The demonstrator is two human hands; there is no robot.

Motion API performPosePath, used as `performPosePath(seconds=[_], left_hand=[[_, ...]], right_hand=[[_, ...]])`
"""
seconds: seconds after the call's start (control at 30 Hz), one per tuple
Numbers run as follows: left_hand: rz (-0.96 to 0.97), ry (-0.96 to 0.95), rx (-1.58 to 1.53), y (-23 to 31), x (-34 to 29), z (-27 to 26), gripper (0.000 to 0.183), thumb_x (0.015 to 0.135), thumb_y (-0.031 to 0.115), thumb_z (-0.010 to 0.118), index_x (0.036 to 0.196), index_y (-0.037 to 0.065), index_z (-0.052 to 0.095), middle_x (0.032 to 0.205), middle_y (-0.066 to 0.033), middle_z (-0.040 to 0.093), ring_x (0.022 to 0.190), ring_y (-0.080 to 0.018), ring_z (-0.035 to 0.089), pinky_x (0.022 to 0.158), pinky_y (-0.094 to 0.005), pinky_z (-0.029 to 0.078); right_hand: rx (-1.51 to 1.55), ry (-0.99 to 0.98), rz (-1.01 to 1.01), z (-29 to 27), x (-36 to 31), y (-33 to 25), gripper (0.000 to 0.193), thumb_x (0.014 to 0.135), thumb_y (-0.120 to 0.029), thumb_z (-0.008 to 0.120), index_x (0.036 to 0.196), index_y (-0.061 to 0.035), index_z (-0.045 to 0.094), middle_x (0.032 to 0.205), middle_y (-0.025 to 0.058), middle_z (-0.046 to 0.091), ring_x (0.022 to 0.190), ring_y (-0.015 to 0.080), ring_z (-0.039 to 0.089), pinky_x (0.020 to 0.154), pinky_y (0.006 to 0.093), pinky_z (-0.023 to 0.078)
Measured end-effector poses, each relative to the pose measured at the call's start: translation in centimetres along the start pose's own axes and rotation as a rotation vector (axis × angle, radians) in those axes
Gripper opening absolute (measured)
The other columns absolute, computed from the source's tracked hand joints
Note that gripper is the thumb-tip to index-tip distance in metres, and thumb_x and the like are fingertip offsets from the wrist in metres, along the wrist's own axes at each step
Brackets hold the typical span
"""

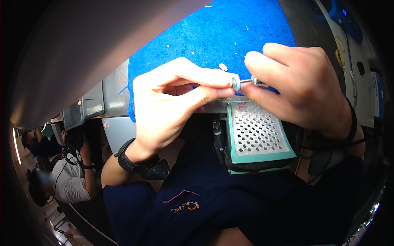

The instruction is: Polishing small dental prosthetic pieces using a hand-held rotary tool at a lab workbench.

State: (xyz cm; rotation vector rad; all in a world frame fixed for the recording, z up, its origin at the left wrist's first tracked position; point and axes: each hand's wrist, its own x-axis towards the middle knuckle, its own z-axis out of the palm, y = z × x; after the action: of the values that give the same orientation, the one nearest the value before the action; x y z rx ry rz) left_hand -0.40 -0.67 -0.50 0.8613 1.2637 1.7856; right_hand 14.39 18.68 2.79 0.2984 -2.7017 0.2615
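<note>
My left hand (168, 96) is closed, thumb and index finger pinched together at the tips. Whatever they grip, if anything, is too small and overlit to make out. Just at those fingertips is a light blue polishing wheel (236, 84), mounted on a thin metal shaft. The shaft runs from the silver nose of a rotary handpiece (255, 80), which my right hand (299, 82) grips, fingers curled round it; most of its body is hidden in the hand. Behind the fingertips a small whitish piece (223, 67) lies on a blue towel (213, 33).
Below my hands stands a green box (262, 158) with a perforated metal top (258, 129). A large blurred pale shape (90, 49) crosses the upper left. Dark cables (324, 145) run beneath my right forearm. At the lower left sits another person (72, 180). Yellow loops (340, 55) lie far right.
</note>
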Motion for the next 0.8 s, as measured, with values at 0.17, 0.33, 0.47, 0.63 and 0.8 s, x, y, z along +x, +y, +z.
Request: performPosePath(seconds=[0.17, 0.33, 0.47, 0.63, 0.8], left_hand=[[-0.005, 0.034, 0.127, 0.2, 0.0, 0.6, 0.016, 0.088, -0.016, 0.068, 0.096, -0.002, 0.065, 0.100, -0.0228, 0.076, 0.082, -0.0202, 0.075, 0.062, -0.0240, 0.055], [-0.007, 0.018, 0.002, 0.1, 0.0, 0.4, 0.016, 0.085, -0.015, 0.072, 0.098, -0.006, 0.073, 0.100, -0.0182, 0.076, 0.094, -0.0228, 0.076, 0.086, -0.0319, 0.063], [0.018, -0.005, 0.141, 0.1, 0.2, 0.6, 0.014, 0.088, -0.013, 0.070, 0.095, -0.002, 0.066, 0.102, -0.0212, 0.076, 0.084, -0.0191, 0.074, 0.060, -0.0232, 0.054], [-0.057, 0.075, 0.327, 1.5, 0.4, 1.4, 0.019, 0.087, -0.010, 0.075, 0.102, -0.001, 0.069, 0.103, -0.0175, 0.076, 0.084, -0.0169, 0.074, 0.060, -0.0212, 0.053], [-0.044, 0.030, 0.344, 1.1, 0.3, 0.7, 0.024, 0.086, -0.009, 0.077, 0.107, -0.001, 0.068, 0.103, -0.0153, 0.076, 0.086, -0.0165, 0.075, 0.060, -0.0210, 0.054]], right_hand=[[-0.008, -0.002, -0.006, 0.0, 0.0, -0.1, 0.025, 0.072, -0.011, 0.083, 0.086, -0.0054, 0.063, 0.068, 0.0057, 0.048, 0.054, 0.0231, 0.054, 0.047, 0.0363, 0.040], [-0.011, -0.015, 0.000, -0.2, -0.1, 0.1, 0.025, 0.072, -0.011, 0.082, 0.087, -0.0059, 0.063, 0.068, 0.0055, 0.048, 0.055, 0.0235, 0.054, 0.048, 0.0364, 0.040], [0.012, -0.027, -0.001, -0.2, -0.2, -0.2, 0.025, 0.073, -0.012, 0.082, 0.088, -0.0054, 0.063, 0.069, 0.0064, 0.049, 0.055, 0.0244, 0.054, 0.048, 0.0368, 0.040], [0.062, 0.042, 0.009, -0.5, 0.2, 0.6, 0.026, 0.076, -0.012, 0.084, 0.090, -0.0033, 0.063, 0.068, 0.0078, 0.051, 0.054, 0.0248, 0.054, 0.047, 0.0367, 0.039], [0.086, 0.036, 0.010, -0.6, 0.5, 0.6, 0.027, 0.078, -0.012, 0.084, 0.090, -0.0021, 0.062, 0.066, 0.0083, 0.053, 0.053, 0.0239, 0.055, 0.046, 0.0359, 0.039]])
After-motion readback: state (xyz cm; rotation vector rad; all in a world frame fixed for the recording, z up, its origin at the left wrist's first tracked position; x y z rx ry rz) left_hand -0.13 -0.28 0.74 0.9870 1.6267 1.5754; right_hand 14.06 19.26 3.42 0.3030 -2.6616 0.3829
